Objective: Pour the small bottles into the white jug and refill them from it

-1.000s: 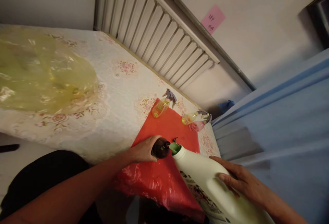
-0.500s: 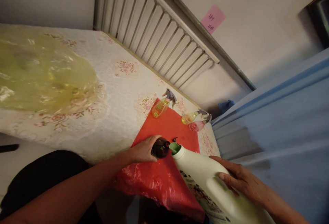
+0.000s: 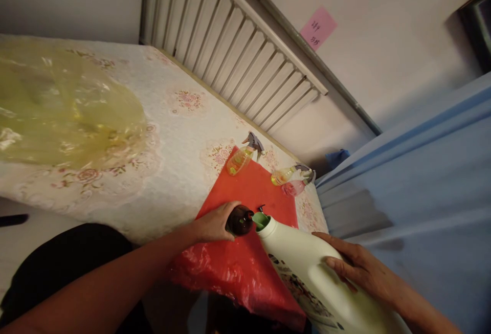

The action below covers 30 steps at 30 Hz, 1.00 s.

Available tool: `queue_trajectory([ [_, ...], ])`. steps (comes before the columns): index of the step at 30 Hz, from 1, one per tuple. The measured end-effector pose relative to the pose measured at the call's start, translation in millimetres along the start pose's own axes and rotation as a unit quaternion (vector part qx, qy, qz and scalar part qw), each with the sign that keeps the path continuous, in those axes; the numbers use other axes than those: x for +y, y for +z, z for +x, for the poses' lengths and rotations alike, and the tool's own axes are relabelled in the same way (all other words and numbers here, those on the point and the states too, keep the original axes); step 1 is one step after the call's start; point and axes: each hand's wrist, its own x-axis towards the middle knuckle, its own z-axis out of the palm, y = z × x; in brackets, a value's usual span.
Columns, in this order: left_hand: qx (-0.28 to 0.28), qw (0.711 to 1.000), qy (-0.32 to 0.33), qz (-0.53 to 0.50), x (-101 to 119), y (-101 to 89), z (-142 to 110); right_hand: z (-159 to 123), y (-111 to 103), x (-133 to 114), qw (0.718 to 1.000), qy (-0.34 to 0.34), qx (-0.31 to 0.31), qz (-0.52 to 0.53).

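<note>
My left hand (image 3: 217, 223) is closed round a small dark brown bottle (image 3: 240, 221), its neck tipped to the right. Against that neck rests the green pouring spout of a large pale green jug (image 3: 307, 260), tilted down to the left. My right hand (image 3: 355, 267) grips the jug by its handle; part of the fingers is hidden behind it. Whether liquid flows between the two mouths I cannot make out. Just behind the spout a small black pump top (image 3: 261, 207) shows on the red plastic sheet (image 3: 226, 196) beneath.
A spray bottle (image 3: 240, 160) with yellow liquid stands on the sheet's far edge; another yellow one (image 3: 283, 176) and a pink one (image 3: 293, 187) are to its right. At left lies a yellow plastic bag (image 3: 76, 114) on the flowered tablecloth (image 3: 172, 155). A radiator (image 3: 230, 42) runs behind, a blue curtain (image 3: 422, 170) right.
</note>
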Motion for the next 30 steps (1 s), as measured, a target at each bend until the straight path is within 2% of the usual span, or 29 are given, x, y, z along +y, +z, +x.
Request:
queue_trajectory([
  [30,-0.003,1.000,0.011,0.000,6.8,-2.7,0.2,-1.1,-2.0,-2.3,1.000,-0.002,0.000,0.001],
])
